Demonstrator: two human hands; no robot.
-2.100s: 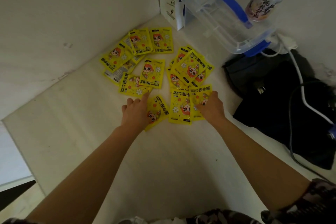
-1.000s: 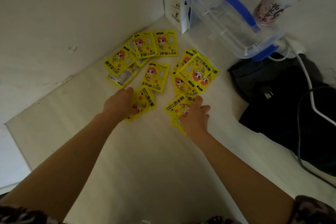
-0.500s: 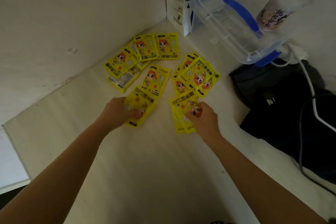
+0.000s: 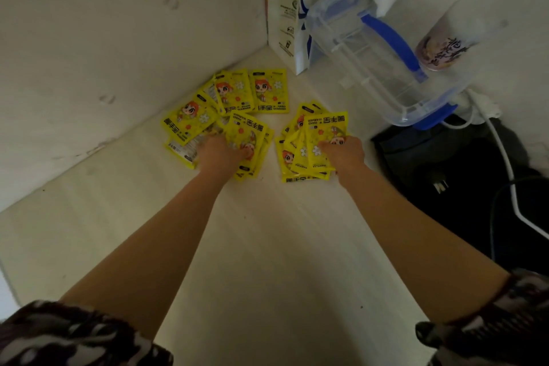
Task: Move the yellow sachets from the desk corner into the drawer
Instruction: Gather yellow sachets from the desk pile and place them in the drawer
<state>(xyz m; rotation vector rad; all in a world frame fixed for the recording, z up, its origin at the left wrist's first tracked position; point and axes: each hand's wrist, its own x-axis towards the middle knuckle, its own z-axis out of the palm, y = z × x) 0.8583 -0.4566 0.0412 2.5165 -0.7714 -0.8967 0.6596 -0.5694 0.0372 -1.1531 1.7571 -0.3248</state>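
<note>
A person reaches both bare arms across a pale desk [image 4: 267, 246] toward yellow sachets [image 4: 269, 90] scattered in its far corner, where two white walls meet. The left hand [image 4: 221, 153] lies on a fanned bunch of sachets [image 4: 248, 135] at the left, fingers curled over the packets and closed on several of them; more lie loose against the left wall and just beyond. The right hand [image 4: 344, 153] pinches a second bunch [image 4: 320, 140] to the right, thumb on top and fingers underneath, the packets overlapping and spread out flat on the desk. Farther right a clear plastic container [image 4: 380, 59] with blue clips stands tilted beside a white paper bag [image 4: 289, 18], with a printed cup [image 4: 439, 47] behind it. A black bag [image 4: 451, 175] and a white cable [image 4: 505, 163] lie at the right edge. Camouflage-patterned sleeves [image 4: 74, 336] frame the near corners. The drawer is out of shot.
</note>
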